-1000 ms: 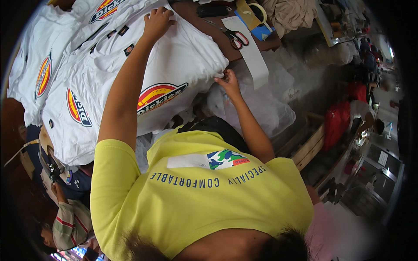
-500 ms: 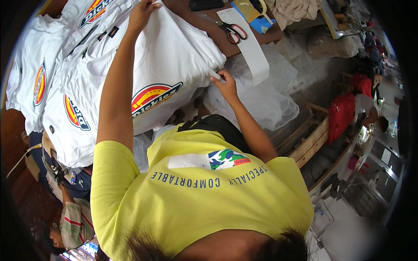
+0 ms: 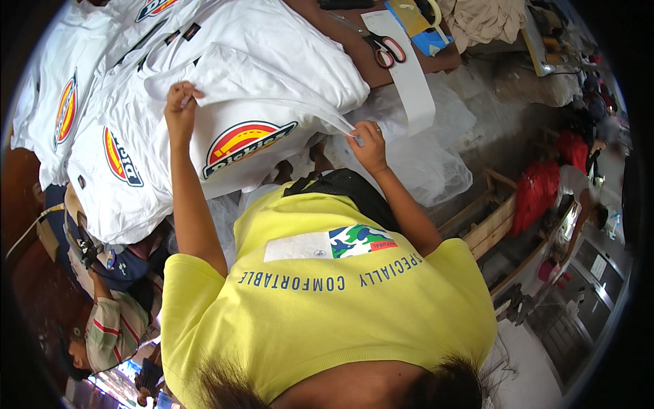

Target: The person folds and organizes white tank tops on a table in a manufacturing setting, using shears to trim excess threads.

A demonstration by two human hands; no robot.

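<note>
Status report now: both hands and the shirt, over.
Left hand pinching white shirt fold. Right hand pinching its edge. Scissors lie apart, nothing blocking.

Matt white cloth is showing in the shirt point(image 3: 259, 88), its printed logo point(image 3: 245, 140) looking smooth. Glossy, crinkled clear plastic is lying in the bag point(image 3: 422, 160). The scissors point(image 3: 381, 46) are showing metal blades, and the bench point(image 3: 354, 51) is looking like smooth brown wood.

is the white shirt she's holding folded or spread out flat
Partly folded: the left hand and right hand pinch the white shirt, its upper part doubled over the logo.
</note>
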